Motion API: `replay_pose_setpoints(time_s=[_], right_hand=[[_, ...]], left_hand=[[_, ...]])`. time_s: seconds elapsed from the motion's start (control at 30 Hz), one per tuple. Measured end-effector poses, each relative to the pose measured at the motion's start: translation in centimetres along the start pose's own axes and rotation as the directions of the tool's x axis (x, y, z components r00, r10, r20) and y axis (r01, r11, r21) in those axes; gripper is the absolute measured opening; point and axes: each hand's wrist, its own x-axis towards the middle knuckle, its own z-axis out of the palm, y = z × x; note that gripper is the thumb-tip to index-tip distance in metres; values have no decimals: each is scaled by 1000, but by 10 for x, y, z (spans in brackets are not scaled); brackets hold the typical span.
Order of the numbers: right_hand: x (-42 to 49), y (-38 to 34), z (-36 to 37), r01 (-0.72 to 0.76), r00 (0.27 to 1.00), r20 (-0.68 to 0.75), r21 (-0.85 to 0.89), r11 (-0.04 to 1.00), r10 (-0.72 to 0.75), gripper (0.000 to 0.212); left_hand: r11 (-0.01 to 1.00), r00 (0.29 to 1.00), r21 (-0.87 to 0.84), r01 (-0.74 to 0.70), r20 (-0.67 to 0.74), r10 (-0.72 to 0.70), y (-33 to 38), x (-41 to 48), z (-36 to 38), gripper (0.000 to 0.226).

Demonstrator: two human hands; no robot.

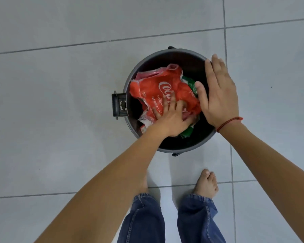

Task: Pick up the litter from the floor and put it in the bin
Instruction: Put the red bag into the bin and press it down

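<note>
A round dark grey bin (130,79) stands on the tiled floor just ahead of my feet. Inside it lies a crumpled red plastic wrapper (151,86) with white lettering, and green wrapper pieces (189,83) show beside and under it. My left hand (172,118) is down in the bin with fingers spread, pressing flat on the red wrapper. My right hand (219,95) hovers flat over the bin's right rim, fingers together and thumb out, holding nothing.
A grey latch bracket (118,106) sticks out from the bin's left side. Pale grey floor tiles (60,102) with dark grout lines surround the bin. My bare right foot (207,185) and jeans legs (144,221) are just behind the bin.
</note>
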Motion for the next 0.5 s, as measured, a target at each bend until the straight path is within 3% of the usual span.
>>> replay_pose_setpoints(time_s=[0.07,0.17,0.5], right_hand=[[0,1,1,-2,1000,0,-5,1000,2,57],[1,1,1,-2,1000,5,-12,1000,2,57],[-2,-4,-3,-31,997,71,-51,998,35,55]], left_hand=[[997,999,64,34,-26,-32,-3,9,15,79],[992,997,114,59,-51,-53,-8,20,22,92],[997,990,71,34,-136,-24,7,-7,10,79]])
